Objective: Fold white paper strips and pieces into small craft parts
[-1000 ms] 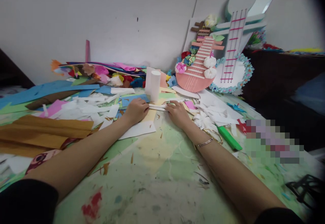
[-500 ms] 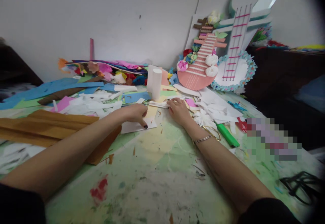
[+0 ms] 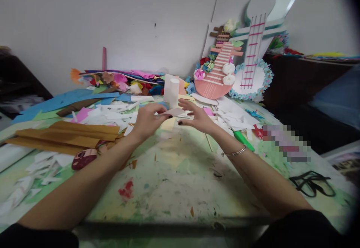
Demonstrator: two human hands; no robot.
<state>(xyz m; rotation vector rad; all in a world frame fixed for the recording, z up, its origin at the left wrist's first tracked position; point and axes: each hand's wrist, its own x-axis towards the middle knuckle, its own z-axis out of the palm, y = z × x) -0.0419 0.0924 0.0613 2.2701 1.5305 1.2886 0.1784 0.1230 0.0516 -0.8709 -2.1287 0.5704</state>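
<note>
Stained table [image 3: 174,184], paper scraps [image 3: 105,113], apparently black glasses [image 3: 312,184]

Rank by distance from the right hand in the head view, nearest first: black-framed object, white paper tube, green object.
From the right hand:
1. White paper tube: standing just beyond the fingers, slightly left.
2. Green object: on the table, right of the wrist.
3. Black-framed object: far right, toward the table's near side.
</note>
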